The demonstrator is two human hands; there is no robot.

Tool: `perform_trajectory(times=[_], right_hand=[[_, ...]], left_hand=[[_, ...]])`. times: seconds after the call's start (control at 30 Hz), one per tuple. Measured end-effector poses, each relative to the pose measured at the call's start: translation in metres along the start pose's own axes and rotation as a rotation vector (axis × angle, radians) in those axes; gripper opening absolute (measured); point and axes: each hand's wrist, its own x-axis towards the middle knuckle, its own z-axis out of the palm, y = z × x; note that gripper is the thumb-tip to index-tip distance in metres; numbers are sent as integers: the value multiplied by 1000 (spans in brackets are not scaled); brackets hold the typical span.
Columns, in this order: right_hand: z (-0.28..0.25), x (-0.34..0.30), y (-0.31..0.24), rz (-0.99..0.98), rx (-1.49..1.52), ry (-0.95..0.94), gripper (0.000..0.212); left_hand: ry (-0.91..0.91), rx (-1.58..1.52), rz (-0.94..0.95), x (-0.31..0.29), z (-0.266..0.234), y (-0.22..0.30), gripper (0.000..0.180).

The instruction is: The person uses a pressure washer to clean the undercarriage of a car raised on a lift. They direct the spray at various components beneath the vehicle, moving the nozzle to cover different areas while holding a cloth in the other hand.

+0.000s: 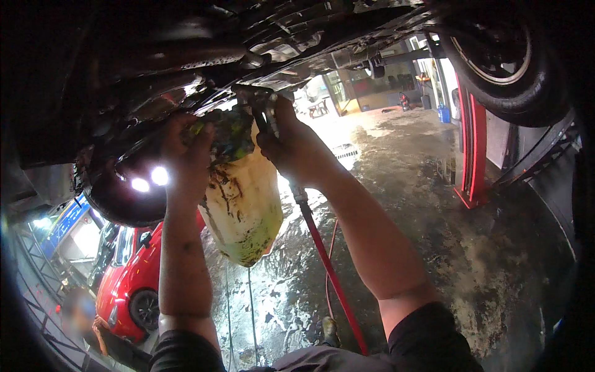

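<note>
Both my arms reach up to the underside of a raised vehicle [186, 56]. My right hand [297, 146] is closed round the grip of a dark air impact wrench [253, 96], its head up against the underbody. A red air hose [328, 263] runs down from its grip. My left hand [186, 152] is closed, fingers curled, at the upper edge of a pale yellow, oil-stained piece [242, 198]. This piece hangs between my forearms, smeared with dark streaks; I cannot tell whether it is cloth or plastic. Its upper part is dark and partly hidden beside my left fingers.
A wheel [496, 68] of the vehicle hangs at upper right, near a red lift post [474, 149]. Wet, stained concrete floor [421, 204] lies below. A red car [133, 279] stands at lower left, with another person [93, 328] near it. Bright lamps [150, 180] shine at left.
</note>
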Motion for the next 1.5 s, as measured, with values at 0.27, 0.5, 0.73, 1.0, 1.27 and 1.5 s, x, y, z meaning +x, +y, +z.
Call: perform_trajectory(times=[0.27, 0.5, 0.73, 1.0, 1.27, 1.5], right_hand=[[12, 15, -18, 90, -24, -5, 53], [42, 9, -43, 202, -25, -54, 54], [108, 5, -52, 86, -143, 14, 66], [134, 15, -93, 179, -308, 87, 56], [137, 63, -97, -17, -545, 43, 64], [131, 65, -103, 14, -476, -68, 65]], left_hand=[[43, 164, -66, -6, 4, 17, 37], [127, 10, 30, -25, -24, -14, 31], [57, -24, -14, -34, -75, -62, 35], [107, -115, 27, -27, -84, -76, 30], [173, -261, -165, -16, -68, -88, 34], [240, -147, -61, -21, -62, -91, 33]])
